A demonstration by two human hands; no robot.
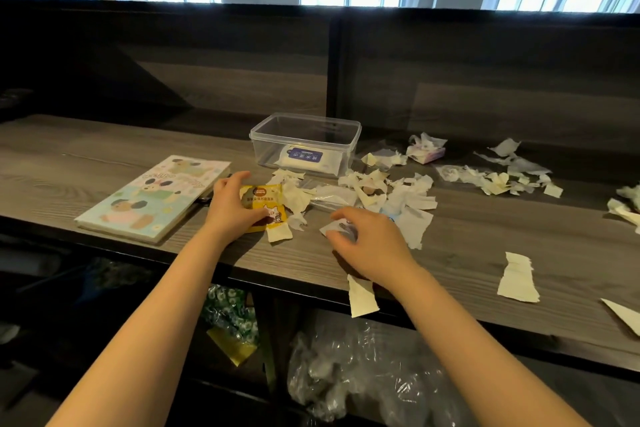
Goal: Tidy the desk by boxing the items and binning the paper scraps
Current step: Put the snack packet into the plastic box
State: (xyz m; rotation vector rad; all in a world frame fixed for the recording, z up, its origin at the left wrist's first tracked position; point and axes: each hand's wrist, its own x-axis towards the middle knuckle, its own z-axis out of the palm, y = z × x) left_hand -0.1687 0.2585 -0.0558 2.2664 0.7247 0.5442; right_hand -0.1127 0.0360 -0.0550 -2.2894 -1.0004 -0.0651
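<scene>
Nearest to the camera, under the near edge of the counter (104, 149), hangs a crumpled clear plastic bag (363, 374). What is inside it is hard to make out. Two bare forearms reach from the near side over this edge.

The left hand (235, 208) lies palm down and grips a yellow packet (268, 203), with fingers curled round its left side. The right hand (367, 243) is arched, and its bent fingers touch a small white piece (329, 228). I cannot tell if they really pinch it, because the hand hides most of it.

Torn paper scraps (408, 198) lie spread on the counter, from between the hands out to the right. One strip (362, 298) sticks out over the near edge.

Far behind the hands stands a clear box (349, 146) without lid. In it lies a white wipes pack (304, 156) with a blue label. The label has Chinese characters, seen upside down.

On the left lies a picture book (152, 198) with cartoon bears. Its title is upside down and I cannot read it. The packet's print is too small to read.
</scene>
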